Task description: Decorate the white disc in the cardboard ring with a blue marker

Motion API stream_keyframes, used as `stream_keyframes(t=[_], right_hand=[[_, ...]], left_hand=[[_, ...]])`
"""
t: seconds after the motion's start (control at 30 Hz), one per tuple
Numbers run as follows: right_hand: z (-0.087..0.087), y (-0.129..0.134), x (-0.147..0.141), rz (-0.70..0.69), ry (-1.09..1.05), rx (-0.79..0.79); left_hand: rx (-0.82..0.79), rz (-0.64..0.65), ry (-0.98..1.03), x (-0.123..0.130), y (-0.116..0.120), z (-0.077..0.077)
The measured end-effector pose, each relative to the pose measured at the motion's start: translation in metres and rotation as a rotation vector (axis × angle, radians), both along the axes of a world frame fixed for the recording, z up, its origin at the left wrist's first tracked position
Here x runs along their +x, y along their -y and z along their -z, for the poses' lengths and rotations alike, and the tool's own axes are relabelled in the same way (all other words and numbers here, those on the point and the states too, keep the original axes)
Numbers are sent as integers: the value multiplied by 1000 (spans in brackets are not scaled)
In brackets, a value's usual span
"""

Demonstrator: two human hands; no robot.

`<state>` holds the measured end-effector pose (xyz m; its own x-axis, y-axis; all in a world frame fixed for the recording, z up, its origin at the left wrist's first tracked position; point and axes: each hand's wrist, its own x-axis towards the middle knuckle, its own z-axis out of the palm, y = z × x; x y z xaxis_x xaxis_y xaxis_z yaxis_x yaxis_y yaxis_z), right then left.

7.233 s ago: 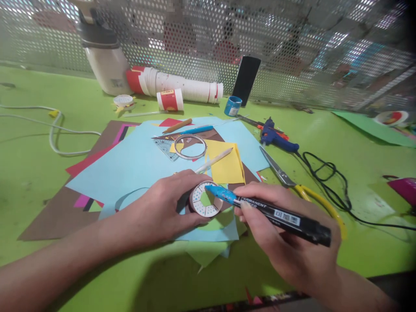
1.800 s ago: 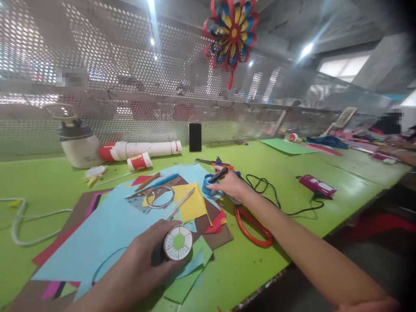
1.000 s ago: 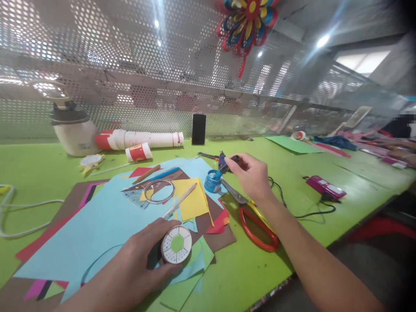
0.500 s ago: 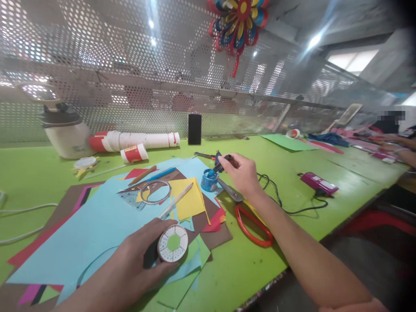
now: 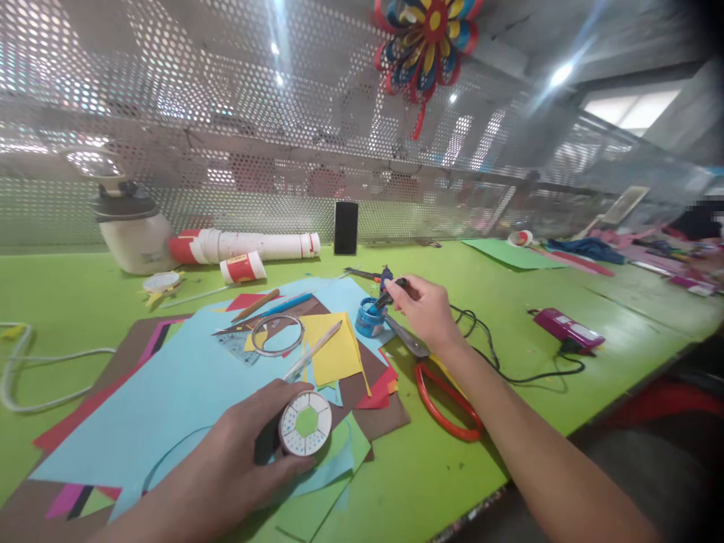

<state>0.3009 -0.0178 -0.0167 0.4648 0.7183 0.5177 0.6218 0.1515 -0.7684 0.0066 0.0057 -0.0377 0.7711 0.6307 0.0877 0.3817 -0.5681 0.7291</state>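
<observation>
My left hand point(image 5: 243, 445) is closed around a small round piece point(image 5: 306, 423), its white top facing up with a green hexagon and blue dots in drawn sections. In my right hand point(image 5: 421, 305) a dark-handled brush point(image 5: 391, 292) is pinched between thumb and fingers. It slants down to the mouth of a small jar of blue paint point(image 5: 370, 320); its tip is hard to make out. Red-handled scissors point(image 5: 446, 407) lie under my right forearm. A white pencil-like stick point(image 5: 317, 347) rests on yellow paper point(image 5: 333, 362) between my hands.
Light blue paper sheets point(image 5: 164, 385) spread over the green table point(image 5: 430, 483). A metal ring point(image 5: 277, 335), a blue pen point(image 5: 286, 305) and stacked paper cups point(image 5: 254, 246) lie beyond. A phone point(image 5: 345, 228) stands at the back. A purple corded device point(image 5: 569, 330) sits right.
The view has turned slightly left, so things sit farther right. My right hand still keeps the brush at the jar, and my left hand still holds the round piece.
</observation>
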Motion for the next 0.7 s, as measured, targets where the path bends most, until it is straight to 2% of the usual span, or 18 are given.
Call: stream_keyframes(t=[0.13, 0.3, 0.4, 0.5, 0.7], right_hand=[[-9, 9, 3, 24, -132, 135], [-24, 23, 9, 4, -387, 252], [-34, 30, 1, -81, -544, 210], [-38, 32, -14, -153, -675, 148], [-21, 19, -42, -254, -871, 47]], left_hand=[[-15, -3, -13, 0, 0, 0], [28, -37, 18, -4, -3, 12], [52, -56, 33, -5, -5, 16], [8, -72, 28, -3, -4, 10], [-100, -39, 23, 0, 2, -6]])
